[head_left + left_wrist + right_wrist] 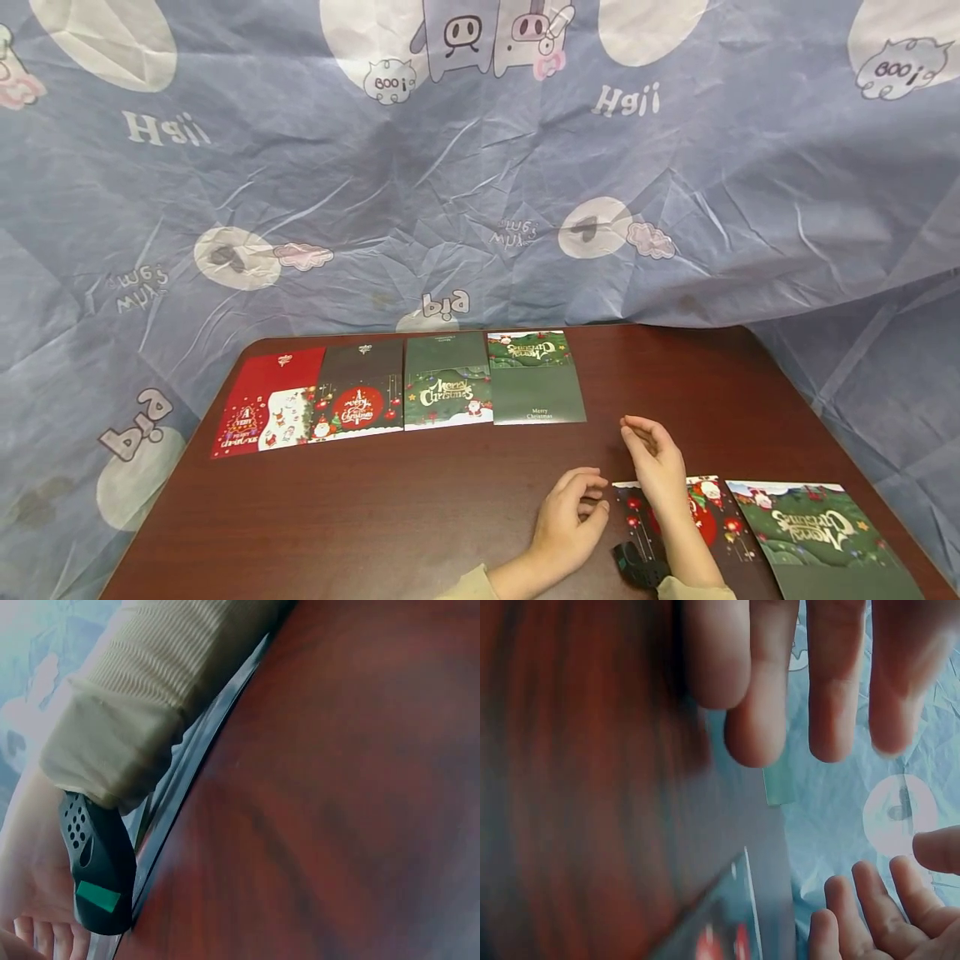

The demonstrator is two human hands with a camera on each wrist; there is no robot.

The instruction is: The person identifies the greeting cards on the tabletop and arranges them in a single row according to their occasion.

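Observation:
My left hand (pixel 568 521) is held over the table with its fingers loosely bent and nothing in it. To its right, my right hand (pixel 660 467) is raised, also without anything in its grasp; its forearm crosses over a dark Christmas card (pixel 632 521) with red ornaments. Beside that card lies a green Merry Christmas card (pixel 821 533), its print upside down in the head view. The right wrist view shows the right hand's fingers (pixel 832 712) pointing down, apart from the left hand's fingers (pixel 870 915).
Along the far left of the brown table (pixel 360 517) lie a red card (pixel 258 379), a black card (pixel 360 358) and two green cards (pixel 446 354) (pixel 536 390), all unfolded. A patterned cloth (pixel 465 183) hangs behind. A black wrist device (pixel 637 568) shows by the right wrist.

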